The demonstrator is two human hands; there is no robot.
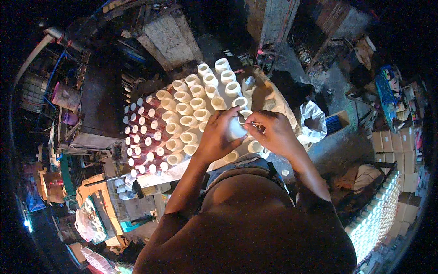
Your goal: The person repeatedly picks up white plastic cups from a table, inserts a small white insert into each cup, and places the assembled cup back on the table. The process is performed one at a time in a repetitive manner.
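Observation:
My left hand point(215, 138) is wrapped round a small white jar point(236, 129), its fingers and thumb on either side of the body. At the jar's upper edge my right hand point(276, 133) pinches a thin pale strip point(258, 123); what the strip is made of cannot be made out. Rows of open-mouthed white jars point(197, 91) stand on the table beyond and left of my hands. Left of these stand several dark red cylinders with white round tops point(145, 130), packed closely together.
The table's pale front edge point(155, 180) lies close before me. A white sack point(313, 119) sits at the right, beside a wooden tray point(340, 122). Cardboard boxes point(396, 141) are stacked at far right. A large wooden box point(166, 39) stands behind the table.

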